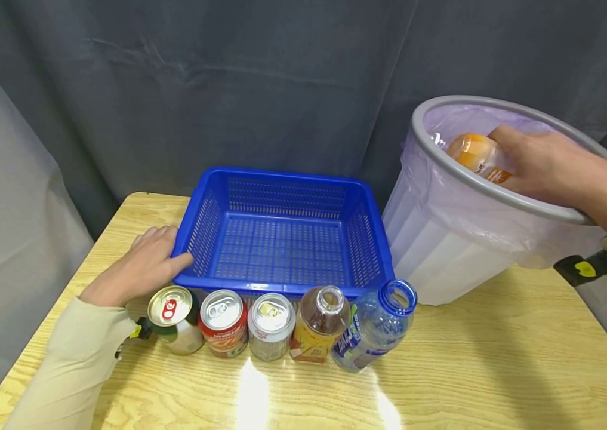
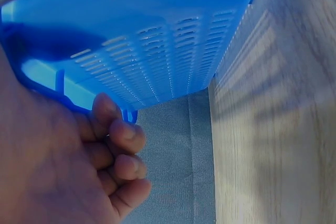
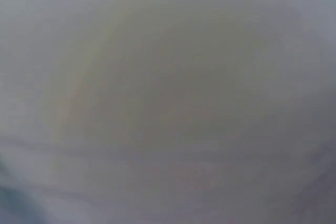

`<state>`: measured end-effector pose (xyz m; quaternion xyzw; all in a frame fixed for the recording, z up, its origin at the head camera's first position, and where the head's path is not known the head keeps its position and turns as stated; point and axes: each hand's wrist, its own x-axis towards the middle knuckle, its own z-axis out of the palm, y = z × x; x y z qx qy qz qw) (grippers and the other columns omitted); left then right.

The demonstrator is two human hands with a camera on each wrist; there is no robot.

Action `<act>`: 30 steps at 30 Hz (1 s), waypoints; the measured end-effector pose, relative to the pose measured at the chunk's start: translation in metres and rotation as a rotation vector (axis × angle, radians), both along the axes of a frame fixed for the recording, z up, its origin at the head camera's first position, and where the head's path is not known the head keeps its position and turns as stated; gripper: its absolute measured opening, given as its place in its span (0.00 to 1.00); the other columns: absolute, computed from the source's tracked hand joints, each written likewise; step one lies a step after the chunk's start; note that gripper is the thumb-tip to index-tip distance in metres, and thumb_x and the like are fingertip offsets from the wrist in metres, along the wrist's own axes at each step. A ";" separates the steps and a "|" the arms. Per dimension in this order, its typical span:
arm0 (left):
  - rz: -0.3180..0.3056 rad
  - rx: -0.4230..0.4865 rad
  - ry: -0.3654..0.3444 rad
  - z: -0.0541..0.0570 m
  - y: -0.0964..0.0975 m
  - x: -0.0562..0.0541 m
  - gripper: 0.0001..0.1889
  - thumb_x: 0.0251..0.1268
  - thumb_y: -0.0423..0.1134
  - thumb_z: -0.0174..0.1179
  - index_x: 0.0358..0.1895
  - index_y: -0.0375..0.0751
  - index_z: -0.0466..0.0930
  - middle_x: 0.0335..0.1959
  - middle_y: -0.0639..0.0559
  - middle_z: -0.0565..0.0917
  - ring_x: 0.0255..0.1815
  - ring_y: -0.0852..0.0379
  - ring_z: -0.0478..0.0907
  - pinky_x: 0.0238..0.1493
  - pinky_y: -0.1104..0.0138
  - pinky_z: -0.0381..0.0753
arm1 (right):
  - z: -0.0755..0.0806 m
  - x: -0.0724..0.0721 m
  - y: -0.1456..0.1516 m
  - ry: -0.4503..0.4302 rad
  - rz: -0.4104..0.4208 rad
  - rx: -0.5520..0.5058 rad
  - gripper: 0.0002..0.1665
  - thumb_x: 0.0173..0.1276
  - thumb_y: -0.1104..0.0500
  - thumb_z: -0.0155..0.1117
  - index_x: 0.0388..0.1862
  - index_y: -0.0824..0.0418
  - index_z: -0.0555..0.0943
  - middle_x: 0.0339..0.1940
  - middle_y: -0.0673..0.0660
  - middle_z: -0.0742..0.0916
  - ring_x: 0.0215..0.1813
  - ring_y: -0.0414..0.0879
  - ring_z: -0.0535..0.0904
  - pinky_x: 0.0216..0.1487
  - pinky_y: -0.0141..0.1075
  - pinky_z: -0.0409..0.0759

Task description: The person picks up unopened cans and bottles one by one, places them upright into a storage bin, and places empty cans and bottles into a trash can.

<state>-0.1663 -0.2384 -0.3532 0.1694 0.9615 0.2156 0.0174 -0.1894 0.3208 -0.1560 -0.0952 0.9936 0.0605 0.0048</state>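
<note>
in the head view there are two hands, one basket, one bin, three cans and three bottles. the right hand [image 1: 542, 164] grips one bottle, the orange bottle [image 1: 472, 152], inside the mouth of the bin [image 1: 432, 257], which is lined with one pale purple bag [image 1: 496, 230]. the left hand [image 1: 144, 266] holds the left rim of the blue basket [image 1: 287, 172], thumb over the edge and fingers outside. the other five pieces stand in one row along the near side of the basket on the table [image 1: 470, 370]: from the left, a green can [image 1: 174, 322], a red can [image 1: 224, 325], a silver can [image 1: 271, 325], a brown bottle [image 1: 319, 322] and a blue bottle [image 1: 373, 331], the two bottles uncapped.

in the left wrist view four fingertips of the left hand curl beside the basket's rim, and its slotted wall shows above the table.

the right wrist view is a grey blur; it alone cannot tell the right fingers' state.
</note>
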 end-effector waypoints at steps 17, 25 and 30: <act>0.005 -0.007 0.002 0.001 0.000 -0.002 0.14 0.72 0.47 0.52 0.44 0.38 0.75 0.38 0.46 0.78 0.47 0.44 0.71 0.50 0.52 0.65 | -0.001 -0.005 0.002 -0.132 0.019 -0.004 0.46 0.70 0.45 0.68 0.77 0.60 0.58 0.64 0.78 0.79 0.58 0.76 0.79 0.49 0.62 0.78; 0.005 -0.006 0.007 0.000 -0.001 -0.002 0.14 0.71 0.47 0.52 0.43 0.38 0.74 0.37 0.46 0.77 0.46 0.44 0.71 0.50 0.51 0.65 | -0.002 -0.008 0.002 -0.116 0.046 -0.008 0.42 0.71 0.47 0.65 0.76 0.62 0.60 0.67 0.78 0.76 0.62 0.77 0.76 0.56 0.64 0.74; 0.005 -0.009 0.007 0.000 -0.001 -0.002 0.15 0.71 0.47 0.52 0.45 0.37 0.74 0.37 0.45 0.77 0.47 0.43 0.70 0.51 0.50 0.65 | -0.004 -0.011 0.001 -0.090 0.090 -0.053 0.37 0.70 0.49 0.66 0.70 0.65 0.66 0.62 0.76 0.81 0.61 0.72 0.79 0.58 0.63 0.75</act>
